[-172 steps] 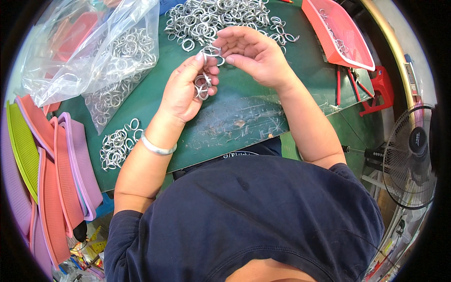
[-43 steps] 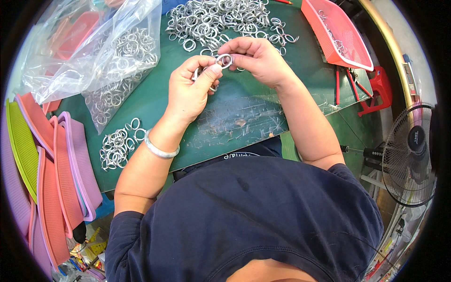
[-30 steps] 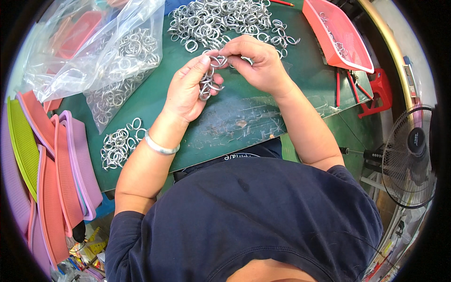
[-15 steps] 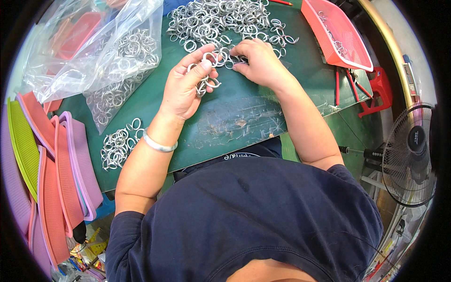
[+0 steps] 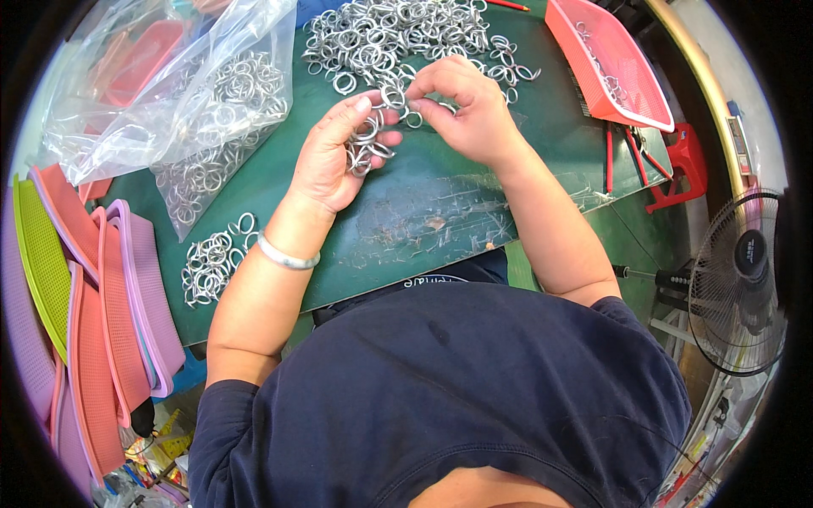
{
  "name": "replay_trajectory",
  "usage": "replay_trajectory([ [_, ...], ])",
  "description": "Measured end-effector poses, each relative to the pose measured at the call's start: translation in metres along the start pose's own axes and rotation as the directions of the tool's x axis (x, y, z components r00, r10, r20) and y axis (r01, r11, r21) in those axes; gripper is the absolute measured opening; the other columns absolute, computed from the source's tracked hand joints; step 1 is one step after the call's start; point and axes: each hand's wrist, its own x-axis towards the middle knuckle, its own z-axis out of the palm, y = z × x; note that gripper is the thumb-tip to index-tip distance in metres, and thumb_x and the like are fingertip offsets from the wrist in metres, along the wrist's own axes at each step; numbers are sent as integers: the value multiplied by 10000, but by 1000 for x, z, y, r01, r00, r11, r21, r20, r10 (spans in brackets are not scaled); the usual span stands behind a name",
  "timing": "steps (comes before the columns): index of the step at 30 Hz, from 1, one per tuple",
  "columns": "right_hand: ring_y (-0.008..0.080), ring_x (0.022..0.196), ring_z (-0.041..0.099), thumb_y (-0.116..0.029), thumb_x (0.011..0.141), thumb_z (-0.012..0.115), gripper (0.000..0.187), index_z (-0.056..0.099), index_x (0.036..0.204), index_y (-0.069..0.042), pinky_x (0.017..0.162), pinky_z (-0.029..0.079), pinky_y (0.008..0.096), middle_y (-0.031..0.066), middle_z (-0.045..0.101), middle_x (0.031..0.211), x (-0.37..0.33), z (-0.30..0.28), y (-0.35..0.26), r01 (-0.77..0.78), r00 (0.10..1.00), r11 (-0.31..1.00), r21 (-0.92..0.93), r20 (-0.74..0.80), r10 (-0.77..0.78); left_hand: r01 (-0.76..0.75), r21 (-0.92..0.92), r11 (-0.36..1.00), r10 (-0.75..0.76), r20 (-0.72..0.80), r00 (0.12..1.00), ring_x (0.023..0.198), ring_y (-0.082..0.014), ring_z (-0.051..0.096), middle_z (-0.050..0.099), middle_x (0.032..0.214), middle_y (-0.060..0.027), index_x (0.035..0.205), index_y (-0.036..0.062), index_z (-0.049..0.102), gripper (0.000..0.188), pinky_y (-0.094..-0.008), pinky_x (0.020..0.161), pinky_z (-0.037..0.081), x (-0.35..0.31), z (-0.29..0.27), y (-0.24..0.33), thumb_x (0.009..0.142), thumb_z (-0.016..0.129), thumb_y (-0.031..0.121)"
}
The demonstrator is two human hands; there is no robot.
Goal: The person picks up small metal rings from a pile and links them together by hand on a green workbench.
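Note:
Several silvery metal rings (image 5: 359, 158) lie in the palm of my left hand (image 5: 332, 152), its fingers curled round them. Close to its fingertips, my right hand (image 5: 467, 108) pinches at a metal ring (image 5: 392, 95) that sits between the two hands. Just beyond both hands spreads a big heap of metal rings (image 5: 394, 38) on the green table (image 5: 423, 199). A smaller pile of rings (image 5: 218, 258) lies beside my left forearm.
A clear plastic bag (image 5: 224, 127) full of rings stands at the left. Stacked plastic baskets (image 5: 110, 322) line the left edge. At the far right are a pink basket (image 5: 605, 68) with some rings, red-handled pliers (image 5: 635, 156), a red stool (image 5: 684, 169) and a fan (image 5: 745, 279).
My right hand has lifted off the table beside the heap, its fingers coming to a ring at the left fingertips. My left thumb has moved up, uncovering more of the rings in the palm.

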Motion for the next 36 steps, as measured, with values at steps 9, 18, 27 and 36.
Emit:
replay_trajectory([
  [9, 220, 759, 562, -6, 602, 654, 161, 596, 737, -72, 676, 457, 308, 31, 607, 771, 4, 2, -7, 85, 996, 996, -17, -9, -86, 180, -60, 982, -173, 107, 979, 598, -120, 543, 578, 754, -58, 938, 28, 563, 369, -196, 453, 421, -2, 4, -2, 862, 493, 382],
  [18, 124, 714, 563, -26, 724, 632, 72, 574, 767, -29, 648, 451, 253, 52, 603, 775, -4, 5, -4, -207, 978, 910, 360, 54, 201, -81, 466, 881, 136, -86, 987, 591, -51, 497, 554, 719, 10, 891, 40, 584, 163, -167, 482, 380, -7, 15, -1, 798, 612, 171],
  [27, 41, 696, 500, -2, 794, 559, 75, 553, 869, -6, 613, 411, 187, -13, 554, 760, -5, 7, -5, -469, 879, 628, 621, 259, 400, -427, 865, 263, 622, 186, 761, 628, -52, 481, 533, 731, 11, 835, 9, 598, 151, -181, 567, 393, -12, 23, -4, 716, 671, 68],
  [36, 26, 684, 486, -41, 798, 579, 55, 570, 839, -5, 609, 404, 185, -25, 562, 736, -4, 8, -7, -530, 845, 582, 617, 319, 430, -512, 813, 278, 700, 193, 687, 617, -108, 521, 555, 702, -34, 813, 42, 616, 166, -225, 547, 420, -10, 20, -7, 674, 700, 71],
])
